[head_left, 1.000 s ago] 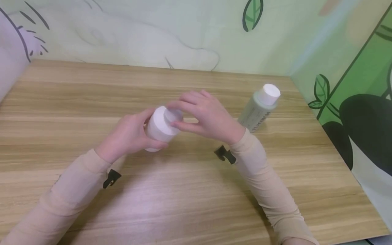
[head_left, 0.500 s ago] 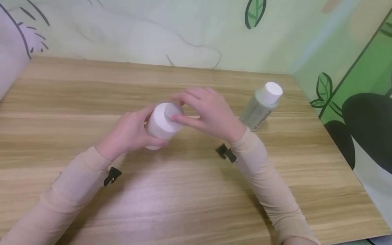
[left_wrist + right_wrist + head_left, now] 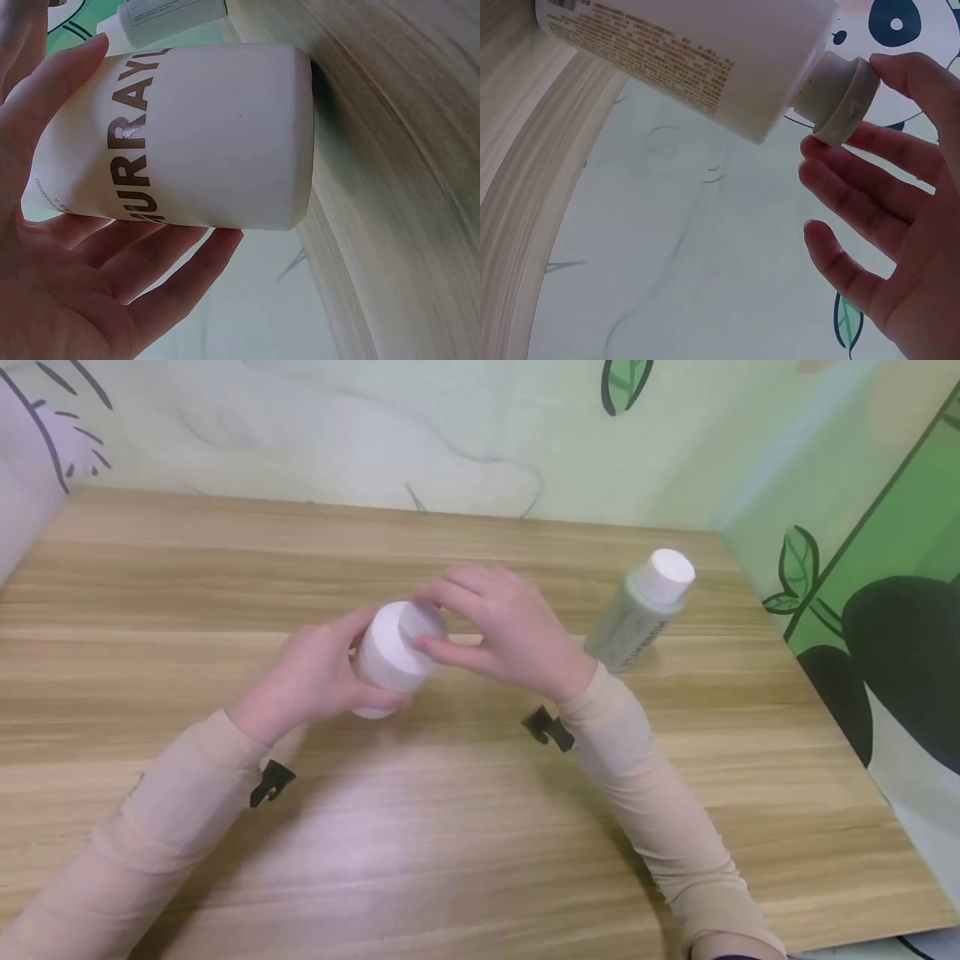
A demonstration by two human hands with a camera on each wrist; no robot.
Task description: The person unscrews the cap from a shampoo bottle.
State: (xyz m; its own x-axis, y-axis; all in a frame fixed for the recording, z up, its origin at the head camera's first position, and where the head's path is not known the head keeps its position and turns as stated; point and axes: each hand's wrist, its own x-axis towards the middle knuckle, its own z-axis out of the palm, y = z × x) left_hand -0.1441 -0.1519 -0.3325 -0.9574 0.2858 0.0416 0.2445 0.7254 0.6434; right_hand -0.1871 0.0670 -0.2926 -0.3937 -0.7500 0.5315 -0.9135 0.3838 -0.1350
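A white bottle (image 3: pixel 384 662) with brown capital letters is held tilted near the middle of the table, its cap end up and toward the right. My left hand (image 3: pixel 303 681) grips its body, thumb on one side and fingers on the other. In the left wrist view the bottle's base (image 3: pixel 296 135) is close over the wood. My right hand (image 3: pixel 510 627) pinches the whitish cap (image 3: pixel 422 625) between thumb and fingertips. Seen from the right wrist, the cap's rim (image 3: pixel 851 105) lies between thumb and forefinger, while the little finger stands off it.
A pale green bottle (image 3: pixel 633 614) with a white cap stands on the wooden table (image 3: pixel 450 843), to the right beyond my right wrist. Behind the table rises a painted wall (image 3: pixel 322 435); another painted wall (image 3: pixel 907 527) borders the right side.
The bottle stays in my left hand at nearly the same place. My right hand's fingers have shifted slightly round the cap. The whole view has tipped slightly.
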